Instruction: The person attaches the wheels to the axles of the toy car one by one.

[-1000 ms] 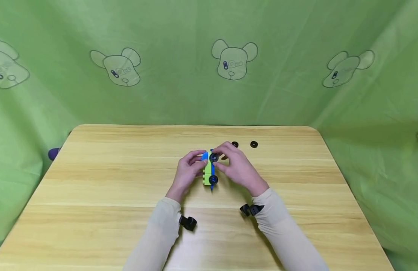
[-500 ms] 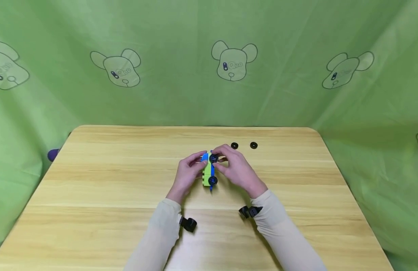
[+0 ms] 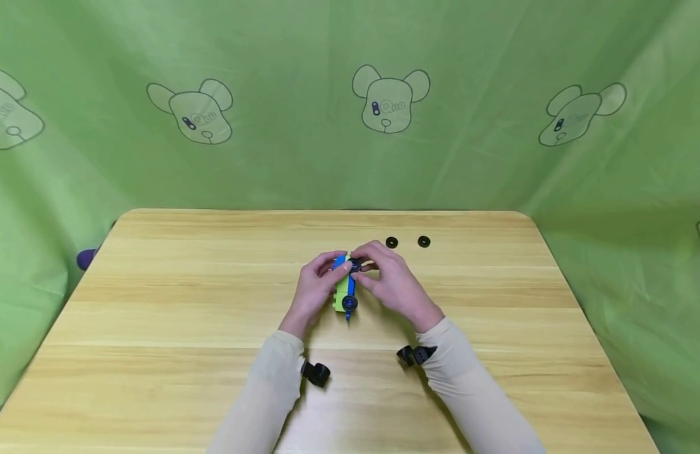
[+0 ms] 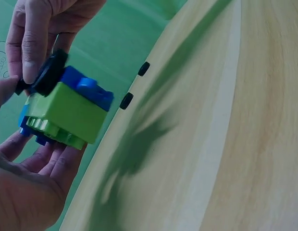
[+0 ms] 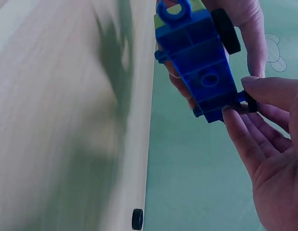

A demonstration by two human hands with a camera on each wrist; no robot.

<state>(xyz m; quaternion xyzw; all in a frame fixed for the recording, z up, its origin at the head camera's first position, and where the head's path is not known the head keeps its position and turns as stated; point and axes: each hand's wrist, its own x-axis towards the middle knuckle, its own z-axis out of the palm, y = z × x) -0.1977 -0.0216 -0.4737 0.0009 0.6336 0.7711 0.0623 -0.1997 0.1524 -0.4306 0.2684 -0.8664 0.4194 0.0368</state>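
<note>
A toy car [image 3: 341, 295] of green and blue building bricks is held up over the table. My left hand [image 3: 316, 287] grips its far end, fingers beneath and thumb by the far wheel. With thumb and fingers, my right hand [image 3: 398, 284] pinches the black tyre [image 5: 252, 102] on that same wheel. The nearer wheel [image 3: 349, 303] on this side also carries a tyre. In the right wrist view, the car's blue underside [image 5: 194, 62] faces the camera, with a ring at one end. Bare blue hubs [image 5: 161, 56] stick out along its opposite side.
Two loose black tyres, one on the left [image 3: 391, 242] and one on the right [image 3: 424, 241], lie near the far edge of the wooden table [image 3: 157, 302]. A green curtain [image 3: 299, 164] hangs behind it. Something purple [image 3: 86, 258] shows past the left edge.
The toy car has shifted slightly left and turned a little. My left thumb now overlaps the far wheel, while my right hand has moved slightly left with it.
</note>
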